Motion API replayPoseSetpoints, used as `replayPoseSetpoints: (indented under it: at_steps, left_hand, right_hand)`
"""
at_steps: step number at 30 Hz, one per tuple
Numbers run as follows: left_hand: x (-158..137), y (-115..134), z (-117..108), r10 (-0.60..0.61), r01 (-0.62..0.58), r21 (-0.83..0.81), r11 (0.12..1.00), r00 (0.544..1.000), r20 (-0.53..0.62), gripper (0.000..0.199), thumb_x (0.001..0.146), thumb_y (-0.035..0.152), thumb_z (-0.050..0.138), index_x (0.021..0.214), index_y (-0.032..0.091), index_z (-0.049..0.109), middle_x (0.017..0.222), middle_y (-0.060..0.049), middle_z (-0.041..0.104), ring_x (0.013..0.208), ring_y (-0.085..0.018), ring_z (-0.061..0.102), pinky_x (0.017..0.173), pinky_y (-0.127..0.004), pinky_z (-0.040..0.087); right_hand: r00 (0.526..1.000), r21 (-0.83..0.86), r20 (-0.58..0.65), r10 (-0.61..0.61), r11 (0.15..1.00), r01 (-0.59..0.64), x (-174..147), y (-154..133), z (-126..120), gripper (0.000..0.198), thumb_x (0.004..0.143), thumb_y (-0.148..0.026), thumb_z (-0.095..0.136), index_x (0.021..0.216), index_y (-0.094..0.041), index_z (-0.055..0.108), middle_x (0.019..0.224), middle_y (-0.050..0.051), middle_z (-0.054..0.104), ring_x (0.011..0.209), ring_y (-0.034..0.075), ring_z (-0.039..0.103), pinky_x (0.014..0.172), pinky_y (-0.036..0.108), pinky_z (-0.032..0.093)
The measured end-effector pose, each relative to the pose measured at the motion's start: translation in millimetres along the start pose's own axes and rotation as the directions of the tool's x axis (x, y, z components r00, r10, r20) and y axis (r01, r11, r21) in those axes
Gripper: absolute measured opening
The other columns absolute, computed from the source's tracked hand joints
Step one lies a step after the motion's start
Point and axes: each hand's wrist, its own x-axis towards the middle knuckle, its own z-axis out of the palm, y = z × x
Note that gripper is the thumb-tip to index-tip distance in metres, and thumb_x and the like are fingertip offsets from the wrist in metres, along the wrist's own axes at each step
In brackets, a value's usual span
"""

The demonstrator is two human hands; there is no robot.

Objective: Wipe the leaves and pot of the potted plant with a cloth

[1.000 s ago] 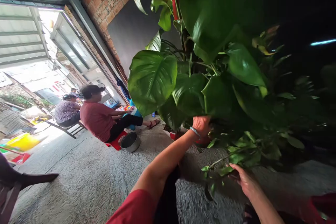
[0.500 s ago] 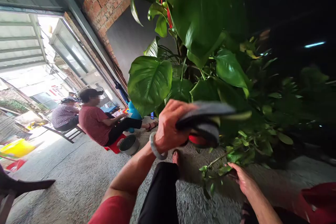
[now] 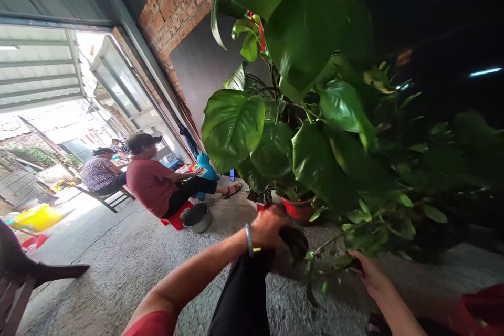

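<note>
The left hand (image 3: 270,227) had its fingers curled around a dark object (image 3: 296,243), too blurred to identify. To its right, a leafy branch (image 3: 328,243) reached low over the floor (image 3: 118,273); the right hand (image 3: 368,272) appeared to pinch it, presumably for steadiness.

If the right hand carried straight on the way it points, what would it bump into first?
Probably the leafy stem just ahead of the right hand; depth is unclear, and they may already touch.
</note>
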Motion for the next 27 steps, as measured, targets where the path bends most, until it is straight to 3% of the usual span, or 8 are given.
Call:
replayPoseSetpoints:
  at_steps: [3,5,9,12,14,19,23,27]
  left_hand:
    - [14.5,-36.3,-20.3,-0.165,0.161,-0.05,0.986,0.859,-0.485,0.052,0.077,0.012,0.069,0.126,0.027,0.073,0.114,-0.007,0.072,0.11,-0.027,0.06,0.092,-0.039,0.056]
    - [33.9,-48.8,-23.0,-0.203,0.221,-0.044,0.974,0.771,-0.603,0.057,0.079,0.01,0.065,0.134,0.026,0.07,0.123,-0.009,0.069,0.118,-0.028,0.056,0.099,-0.042,0.054]
    - [49.1,-55.2,14.9,-0.267,0.278,0.033,0.96,0.944,-0.193,0.043,0.079,0.014,0.069,0.119,0.024,0.077,0.122,-0.01,0.07,0.122,-0.03,0.057,0.094,-0.038,0.055]
    - [28.5,-59.7,52.0,-0.233,0.233,0.021,0.972,0.957,0.172,0.033,0.075,0.018,0.075,0.108,0.024,0.079,0.112,-0.008,0.073,0.116,-0.029,0.062,0.088,-0.034,0.055]
    - [14.5,-67.9,63.2,-0.252,0.254,0.005,0.967,0.956,0.148,0.037,0.074,0.022,0.078,0.111,0.025,0.078,0.112,-0.008,0.073,0.116,-0.029,0.062,0.088,-0.034,0.056]
    - [41.7,-105.4,55.0,-0.393,0.413,-0.009,0.911,0.859,-0.327,0.054,0.083,0.017,0.066,0.137,0.023,0.068,0.132,-0.012,0.066,0.128,-0.031,0.054,0.103,-0.04,0.053]
    - [88.2,-121.4,76.1,-0.483,0.49,0.019,0.871,0.864,-0.146,0.058,0.084,0.022,0.069,0.142,0.02,0.065,0.138,-0.016,0.063,0.136,-0.034,0.05,0.106,-0.043,0.052]
    - [84.5,-111.9,120.1,-0.439,0.44,0.016,0.898,0.893,0.101,0.039,0.081,0.026,0.074,0.12,0.022,0.076,0.124,-0.012,0.07,0.124,-0.032,0.059,0.094,-0.039,0.057]
  right_hand:
    - [0.998,-0.015,-0.035,0.048,0.999,-0.048,1.1,-0.3,0.7,0.016,0.047,-0.031,0.076,0.059,-0.027,0.065,0.06,0.003,0.071,0.056,0.023,0.064,0.048,0.032,0.05]
    - [0.997,-0.021,-0.046,0.061,0.998,-0.062,2.1,-0.9,4.5,0.015,0.046,-0.03,0.075,0.058,-0.028,0.066,0.059,0.002,0.071,0.056,0.022,0.063,0.048,0.032,0.05]
    - [0.998,-0.018,-0.039,0.055,0.998,-0.056,3.6,-0.7,12.7,0.014,0.046,-0.031,0.074,0.058,-0.028,0.067,0.063,0.002,0.072,0.062,0.024,0.065,0.05,0.032,0.051]
    - [0.997,-0.022,-0.047,0.057,0.998,-0.058,5.1,1.3,13.1,0.013,0.046,-0.032,0.074,0.057,-0.028,0.067,0.061,0.003,0.07,0.063,0.025,0.066,0.053,0.034,0.052]
    - [0.997,-0.031,-0.06,0.058,0.998,-0.06,6.6,2.9,11.6,0.013,0.046,-0.032,0.074,0.056,-0.029,0.067,0.06,0.002,0.07,0.063,0.025,0.066,0.055,0.035,0.054]
    - [0.997,-0.093,-0.074,0.037,0.995,-0.044,9.2,4.2,12.8,0.012,0.047,-0.036,0.073,0.054,-0.03,0.065,0.064,0.005,0.072,0.078,0.03,0.071,0.062,0.039,0.058]
    - [0.999,-0.145,-0.026,0.023,0.989,-0.026,6.0,1.9,12.6,0.014,0.047,-0.036,0.074,0.058,-0.029,0.067,0.075,0.008,0.076,0.094,0.035,0.073,0.078,0.045,0.061]
    - [0.999,-0.159,0.037,-0.016,0.987,0.022,4.0,0.4,6.0,0.017,0.047,-0.033,0.072,0.065,-0.031,0.072,0.089,0.007,0.08,0.106,0.034,0.073,0.086,0.043,0.061]
